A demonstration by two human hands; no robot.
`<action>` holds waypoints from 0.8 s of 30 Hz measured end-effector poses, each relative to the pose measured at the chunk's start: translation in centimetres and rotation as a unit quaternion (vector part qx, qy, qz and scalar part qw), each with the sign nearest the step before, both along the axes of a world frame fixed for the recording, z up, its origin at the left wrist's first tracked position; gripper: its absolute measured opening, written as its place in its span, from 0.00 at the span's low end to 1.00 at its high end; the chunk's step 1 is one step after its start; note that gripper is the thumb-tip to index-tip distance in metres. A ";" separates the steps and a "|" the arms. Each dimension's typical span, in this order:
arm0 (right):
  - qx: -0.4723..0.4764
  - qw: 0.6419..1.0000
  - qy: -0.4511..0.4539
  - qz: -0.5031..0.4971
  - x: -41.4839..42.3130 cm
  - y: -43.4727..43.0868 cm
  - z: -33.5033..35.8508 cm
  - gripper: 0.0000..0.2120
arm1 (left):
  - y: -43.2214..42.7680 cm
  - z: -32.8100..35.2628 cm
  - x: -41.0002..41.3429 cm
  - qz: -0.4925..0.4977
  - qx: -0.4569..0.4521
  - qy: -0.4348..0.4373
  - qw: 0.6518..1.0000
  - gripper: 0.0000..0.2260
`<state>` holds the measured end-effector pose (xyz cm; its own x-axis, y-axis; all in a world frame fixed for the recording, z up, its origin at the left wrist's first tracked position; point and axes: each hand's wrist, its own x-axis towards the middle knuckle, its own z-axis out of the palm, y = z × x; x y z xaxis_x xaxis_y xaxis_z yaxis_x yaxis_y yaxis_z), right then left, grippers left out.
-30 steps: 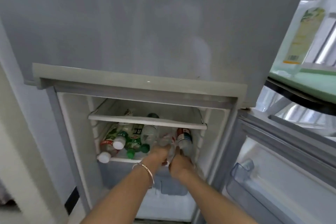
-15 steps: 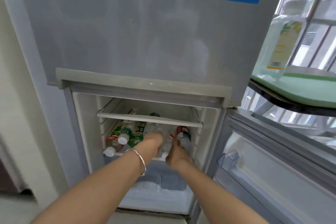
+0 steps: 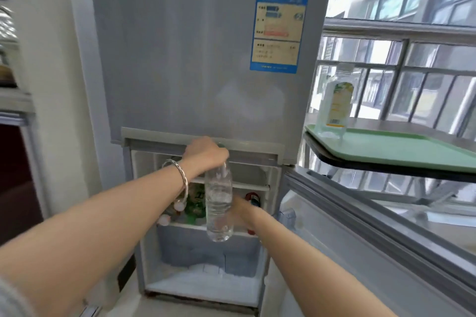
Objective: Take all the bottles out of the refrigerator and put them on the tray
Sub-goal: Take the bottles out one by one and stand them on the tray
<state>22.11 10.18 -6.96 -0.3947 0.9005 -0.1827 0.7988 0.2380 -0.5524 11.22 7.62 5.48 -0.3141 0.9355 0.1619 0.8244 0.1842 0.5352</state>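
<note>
The left hand is gripping a clear bottle by its top, hanging before the open refrigerator, while the right hand is reaching inside, its fingers hidden.

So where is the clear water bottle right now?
Centre of the head view: the clear water bottle hangs from the left hand, gripped at its top, in front of the open refrigerator compartment.

Our right hand lay mostly hidden behind the clear bottle hanging from our left hand; we could not tell its grip. Shelf bottles behind our wrists blurred together.
</note>
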 end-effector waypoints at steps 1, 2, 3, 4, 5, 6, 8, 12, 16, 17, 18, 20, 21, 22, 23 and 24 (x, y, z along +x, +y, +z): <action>-0.016 0.999 0.028 0.020 0.5 -0.5 0.7 0.36 | -0.9 1.3 0.7 -0.004 0.017 0.012 1.000 0.12; -0.011 0.998 0.046 0.033 0.8 -1.4 1.9 0.35 | -1.6 2.5 1.4 -0.007 0.035 0.024 0.999 0.13; -0.011 0.997 0.065 0.049 1.3 -2.4 3.2 0.37 | -2.6 3.7 2.2 -0.006 0.057 0.034 0.998 0.14; -0.006 0.995 0.085 0.041 1.5 -2.8 4.1 0.42 | -3.3 4.8 2.9 -0.003 0.080 0.042 0.996 0.15; -0.003 0.993 0.119 0.014 2.4 -4.0 5.5 0.49 | -4.0 6.0 3.7 -0.003 0.104 0.041 0.994 0.16; 0.006 0.988 0.156 -0.011 3.2 -4.0 6.6 0.53 | -4.5 7.1 4.5 -0.009 0.128 0.036 0.991 0.17; 0.025 0.969 0.244 -0.029 5.1 -5.1 9.3 0.46 | -5.7 9.3 6.2 -0.035 0.181 0.010 0.983 0.20; 0.124 0.919 0.370 -0.061 9.9 -7.8 15.1 0.42 | -7.4 14.5 11.1 -0.147 0.319 -0.081 0.933 0.25; 0.226 0.867 0.422 -0.140 15.6 -9.6 19.3 0.31 | -8.0 17.9 16.7 -0.223 0.351 -0.151 0.897 0.26; 0.259 0.856 0.412 -0.172 17.0 -9.5 20.0 0.37 | -7.5 18.0 17.9 -0.229 0.336 -0.165 0.899 0.24; 0.293 0.848 0.394 -0.199 18.3 -9.1 20.5 0.43 | -6.9 17.7 19.1 -0.228 0.312 -0.178 0.905 0.23; 0.332 0.838 0.354 -0.251 20.6 -7.9 21.3 0.53 | -5.5 16.5 21.4 -0.219 0.243 -0.220 0.919 0.26; 0.339 0.838 0.326 -0.276 21.3 -8.0 21.7 0.53 | -4.9 15.7 22.4 -0.224 0.200 -0.239 0.924 0.28; 0.338 0.843 0.295 -0.298 22.4 -7.4 21.8 0.51 | -4.1 14.6 23.5 -0.234 0.155 -0.254 0.926 0.29; 0.333 0.849 0.261 -0.316 23.4 -6.8 21.9 0.46 | -3.2 13.6 24.5 -0.245 0.115 -0.269 0.924 0.30; 0.327 0.860 0.225 -0.320 24.5 -6.0 21.8 0.42 | -2.4 12.5 25.3 -0.258 0.077 -0.283 0.920 0.30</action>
<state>46.60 4.21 14.84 0.3228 0.8112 0.4875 0.6222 0.2063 -0.7552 36.55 5.24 17.95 0.0907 0.9633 0.2527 0.3610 -0.2683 0.8931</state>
